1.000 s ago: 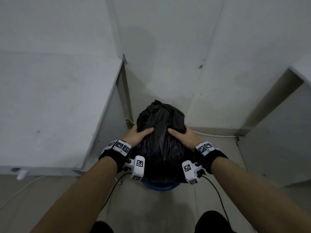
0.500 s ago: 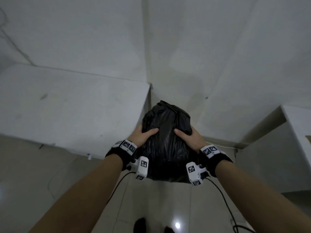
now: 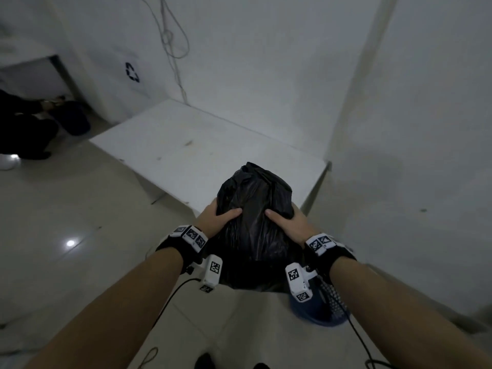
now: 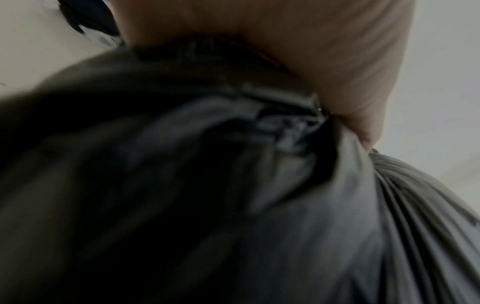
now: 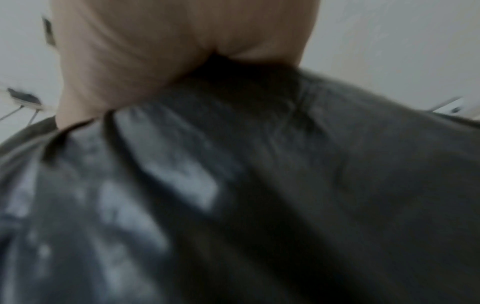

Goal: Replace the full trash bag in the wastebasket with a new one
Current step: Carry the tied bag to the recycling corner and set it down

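A full black trash bag [image 3: 253,230], bunched at its top, hangs in the air in front of me. My left hand [image 3: 218,218] grips its left side with the thumb across the front. My right hand [image 3: 288,223] grips its right side the same way. The blue mesh wastebasket [image 3: 323,307] stands on the floor low right, partly hidden behind my right wrist and the bag. Both wrist views are blurred and filled by the bag [image 4: 233,205] [image 5: 233,195] with a palm pressed on it above.
A low white table [image 3: 207,158] stands just behind the bag against the white wall [image 3: 266,62], where a cable [image 3: 173,43] hangs. Another person [image 3: 24,129] crouches by a dark bin at far left. Tiled floor [image 3: 80,222] spreads left; camera cables trail below my arms.
The bag has been lifted out of the blue wastebasket and carried left and up with both hands still on it. My view has swung left, so the wastebasket now shows at low right.
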{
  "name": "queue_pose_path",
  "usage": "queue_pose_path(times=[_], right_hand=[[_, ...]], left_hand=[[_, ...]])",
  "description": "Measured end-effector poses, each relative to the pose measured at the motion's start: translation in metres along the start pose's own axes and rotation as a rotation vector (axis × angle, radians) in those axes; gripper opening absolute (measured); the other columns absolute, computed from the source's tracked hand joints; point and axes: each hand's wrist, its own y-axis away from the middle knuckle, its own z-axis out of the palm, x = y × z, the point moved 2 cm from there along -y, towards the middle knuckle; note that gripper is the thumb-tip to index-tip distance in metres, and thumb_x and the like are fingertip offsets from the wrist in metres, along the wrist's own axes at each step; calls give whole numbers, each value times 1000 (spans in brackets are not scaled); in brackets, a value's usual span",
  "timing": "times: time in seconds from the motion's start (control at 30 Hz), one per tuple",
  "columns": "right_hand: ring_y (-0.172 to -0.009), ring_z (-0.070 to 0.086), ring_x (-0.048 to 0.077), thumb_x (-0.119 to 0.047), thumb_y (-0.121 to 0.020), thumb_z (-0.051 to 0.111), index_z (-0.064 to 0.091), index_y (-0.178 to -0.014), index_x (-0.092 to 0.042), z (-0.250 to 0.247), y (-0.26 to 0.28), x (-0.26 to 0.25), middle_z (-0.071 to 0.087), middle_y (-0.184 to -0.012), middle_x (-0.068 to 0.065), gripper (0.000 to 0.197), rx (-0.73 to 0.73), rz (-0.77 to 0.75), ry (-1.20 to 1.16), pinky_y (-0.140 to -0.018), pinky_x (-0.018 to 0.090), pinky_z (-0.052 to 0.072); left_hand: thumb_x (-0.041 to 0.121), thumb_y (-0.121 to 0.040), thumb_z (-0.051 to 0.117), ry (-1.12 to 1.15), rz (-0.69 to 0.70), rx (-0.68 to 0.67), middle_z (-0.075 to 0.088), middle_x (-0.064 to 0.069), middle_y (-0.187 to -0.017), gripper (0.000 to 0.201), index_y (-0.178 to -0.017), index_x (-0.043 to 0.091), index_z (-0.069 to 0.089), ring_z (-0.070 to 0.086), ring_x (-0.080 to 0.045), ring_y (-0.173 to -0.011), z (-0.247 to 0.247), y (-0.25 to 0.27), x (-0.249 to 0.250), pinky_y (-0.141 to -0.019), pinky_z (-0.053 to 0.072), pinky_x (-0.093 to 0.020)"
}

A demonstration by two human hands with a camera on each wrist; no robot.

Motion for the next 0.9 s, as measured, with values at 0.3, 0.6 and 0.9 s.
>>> queue_pose_path(times=[0.3,0.6,0.9], right_hand=[[-110,63,15,-59,-74,76,58,-127,-30,166,-73,-81,66,-123,-5,63,-126,-75,-7,-97,32,49],[-111,62,15,-58,-75,76,58,-121,-33,319,-174,-143,66,-123,-5,56,-239,-99,43,-99,34,49],[-111,62,14,-49,-77,78,58,-127,-28,454,-310,-186,66,-121,-7,58,-357,-142,63,-91,25,47]], left_hand=[[54,-73,74,20,-1,125,62,12,-125,65,-132,36,51,60,-12,-113,-184,-21,-52,-102,46,-38],[51,-77,72,34,-31,245,60,9,-126,63,-133,32,49,58,-13,-114,-340,-63,-106,-100,45,-33],[61,-66,70,48,-82,372,59,11,-127,74,-131,39,45,57,-11,-117,-476,-152,-161,-103,45,-33]])
